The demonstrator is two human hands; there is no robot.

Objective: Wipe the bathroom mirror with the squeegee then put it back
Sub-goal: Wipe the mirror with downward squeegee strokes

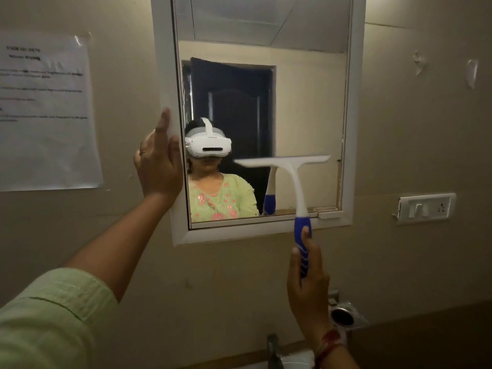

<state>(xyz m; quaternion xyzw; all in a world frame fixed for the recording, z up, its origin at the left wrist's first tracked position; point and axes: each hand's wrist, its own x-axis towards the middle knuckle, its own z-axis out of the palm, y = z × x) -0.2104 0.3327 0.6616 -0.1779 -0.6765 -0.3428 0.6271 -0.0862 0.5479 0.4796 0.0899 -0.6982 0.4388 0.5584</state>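
Observation:
A white-framed bathroom mirror hangs on the beige wall ahead. My left hand grips the frame's left edge at mid height, thumb on the front. My right hand holds the squeegee upright by its blue handle, just below the frame's bottom edge. Its white blade lies roughly level across the lower right part of the glass, slightly blurred. The glass reflects a person in a white headset and a green top, and the squeegee's handle.
A taped paper notice is on the wall at left. A white switch plate sits right of the mirror. Below are a round chrome holder, a tap and a basin's rim at the bottom edge.

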